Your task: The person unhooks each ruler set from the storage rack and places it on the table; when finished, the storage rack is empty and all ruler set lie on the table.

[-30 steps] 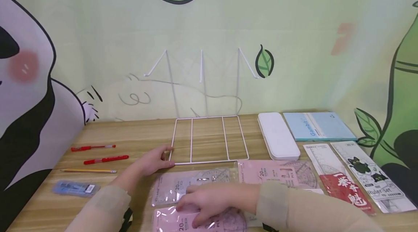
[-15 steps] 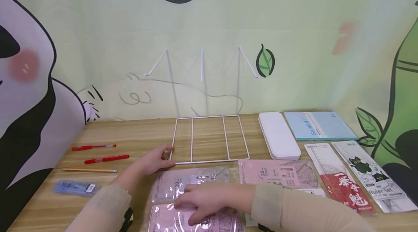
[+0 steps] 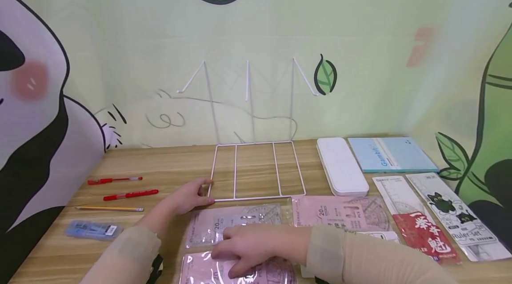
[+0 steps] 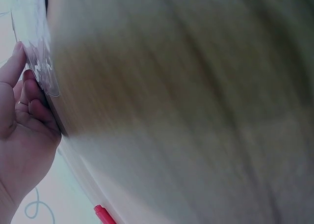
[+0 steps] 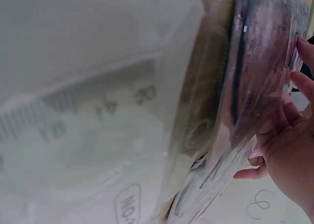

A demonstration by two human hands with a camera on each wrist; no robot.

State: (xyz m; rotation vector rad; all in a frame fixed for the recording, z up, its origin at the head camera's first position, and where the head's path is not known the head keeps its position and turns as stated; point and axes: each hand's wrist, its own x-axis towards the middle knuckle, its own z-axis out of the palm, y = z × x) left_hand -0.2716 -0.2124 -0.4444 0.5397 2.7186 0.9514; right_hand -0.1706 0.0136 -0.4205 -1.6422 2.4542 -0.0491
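Observation:
My right hand (image 3: 234, 257) grips the nearest pink ruler-set packet (image 3: 206, 270) at the table's front edge, fingers curled under it. In the right wrist view those fingers (image 5: 294, 86) hold the pink packet (image 5: 255, 62) tilted up beside a clear ruler packet (image 5: 88, 135). My left hand (image 3: 206, 193) rests on the table at the front-left corner of the white wire rack (image 3: 256, 170), fingers relaxed. From the left wrist, its fingers (image 4: 29, 101) lie against the edge of a clear packet (image 4: 37, 47). A second pink packet (image 3: 236, 222) lies between my hands.
A third pink packet (image 3: 340, 213), a white pencil case (image 3: 341, 166), a blue notebook (image 3: 390, 154) and two ruler sets (image 3: 420, 226) (image 3: 452, 213) lie to the right. Two red pens (image 3: 114, 180) (image 3: 130, 195), a pencil (image 3: 108, 208) and a blue box (image 3: 93, 230) lie left.
My right hand has slid a little left and toward me with the nearest pink packet, lifting its edge. The left hand has stayed at the rack's corner.

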